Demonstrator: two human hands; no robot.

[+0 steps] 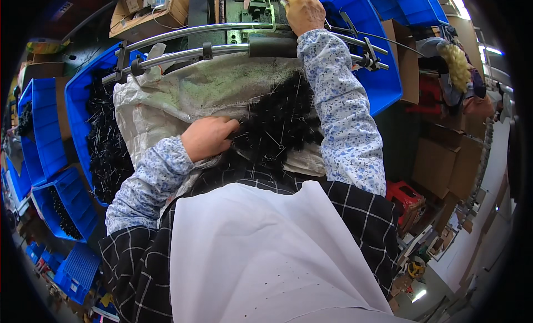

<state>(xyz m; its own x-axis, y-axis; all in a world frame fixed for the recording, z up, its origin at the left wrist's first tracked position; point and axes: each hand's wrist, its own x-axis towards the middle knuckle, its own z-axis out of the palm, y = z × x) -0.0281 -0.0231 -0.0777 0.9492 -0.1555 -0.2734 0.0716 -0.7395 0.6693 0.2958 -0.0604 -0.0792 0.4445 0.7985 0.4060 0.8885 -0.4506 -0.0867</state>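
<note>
A pile of small black bristly pieces with thin metal wire stems (280, 120) lies on a pale woven sack (205, 84) spread before me. At the pile's left edge is my left hand (208, 137), its fingers curled in and touching the bristles; whatever is between the fingertips is hidden. My right hand (304, 13) reaches forward to the green-grey machine (258, 14). Its thumb and fingers are pinched together beside a small metal fixture, and what they grip is too small to name. Both sleeves are white with blue flowers.
Two curved metal rails (222, 49) cross in front of the machine. A blue bin (75, 95) full of black bristly pieces stands left; another blue bin (383, 73) sits right. A cardboard box (152, 17) holds a white device. Further boxes and a red object (404, 201) are at right.
</note>
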